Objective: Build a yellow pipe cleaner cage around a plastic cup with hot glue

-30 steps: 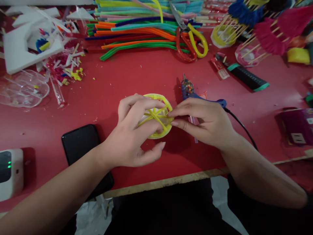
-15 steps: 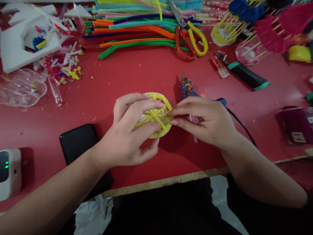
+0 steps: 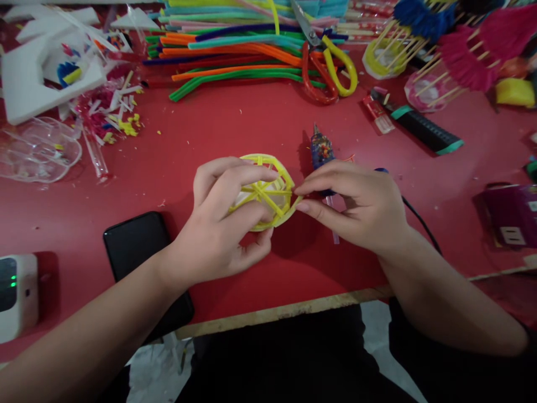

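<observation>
A round yellow frame with crossing spokes, apparently of pipe cleaners over a pale base, is held just above the table. My left hand grips it from the left, fingers over the top and thumb at the lower edge. At the right rim, my right hand pinches a yellow strip between thumb and forefinger; part of the strip stands off the rim. Just behind the right hand lies a blue glue gun, nozzle pointing away, partly hidden by that hand.
Bundled pipe cleaners and scissors lie at the back. A cutter and a purple box are on the right. To the left are a black phone, a white device, foam pieces and scraps.
The yellow frame has shifted slightly up and left with my left hand. My right hand has moved a little right, and the yellow strip now bows away from the rim.
</observation>
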Motion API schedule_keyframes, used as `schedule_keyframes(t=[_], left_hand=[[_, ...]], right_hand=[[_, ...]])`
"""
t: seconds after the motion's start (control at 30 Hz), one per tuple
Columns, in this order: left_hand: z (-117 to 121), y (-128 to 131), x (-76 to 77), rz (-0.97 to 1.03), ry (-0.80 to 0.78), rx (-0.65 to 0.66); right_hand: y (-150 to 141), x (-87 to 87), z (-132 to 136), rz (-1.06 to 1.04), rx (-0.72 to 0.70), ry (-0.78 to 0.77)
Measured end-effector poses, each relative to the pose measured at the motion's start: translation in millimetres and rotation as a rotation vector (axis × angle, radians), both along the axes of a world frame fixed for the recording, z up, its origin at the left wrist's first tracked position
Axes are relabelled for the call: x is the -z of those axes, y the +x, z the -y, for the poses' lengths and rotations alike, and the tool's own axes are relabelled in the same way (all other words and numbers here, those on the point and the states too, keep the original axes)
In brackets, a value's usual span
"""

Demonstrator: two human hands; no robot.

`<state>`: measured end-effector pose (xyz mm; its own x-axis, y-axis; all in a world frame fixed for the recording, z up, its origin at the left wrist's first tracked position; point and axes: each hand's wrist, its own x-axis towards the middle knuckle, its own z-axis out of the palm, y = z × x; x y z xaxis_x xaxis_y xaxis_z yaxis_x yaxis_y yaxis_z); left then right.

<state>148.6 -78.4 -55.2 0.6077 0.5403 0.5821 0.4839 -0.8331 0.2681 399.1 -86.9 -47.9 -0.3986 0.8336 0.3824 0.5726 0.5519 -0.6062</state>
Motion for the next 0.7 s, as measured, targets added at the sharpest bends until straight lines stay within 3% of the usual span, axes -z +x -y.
schedule_keyframes(t=[0.17,0.43,0.7], left_hand=[[1,0,-1.7,-0.026,-0.01,-0.034],[1,-2,-1.4,-0.04,-0.008,-0.022],[-1,-3,-2.5,-0.036,-0.039,0.013]], right_hand=[[5,-3.0,1,-0.001,-0.077,0.052],[7,-11.1,6,0.091,-0.305,-0.021],[3,-11.6,7,0.156,-0.267,-0.057]])
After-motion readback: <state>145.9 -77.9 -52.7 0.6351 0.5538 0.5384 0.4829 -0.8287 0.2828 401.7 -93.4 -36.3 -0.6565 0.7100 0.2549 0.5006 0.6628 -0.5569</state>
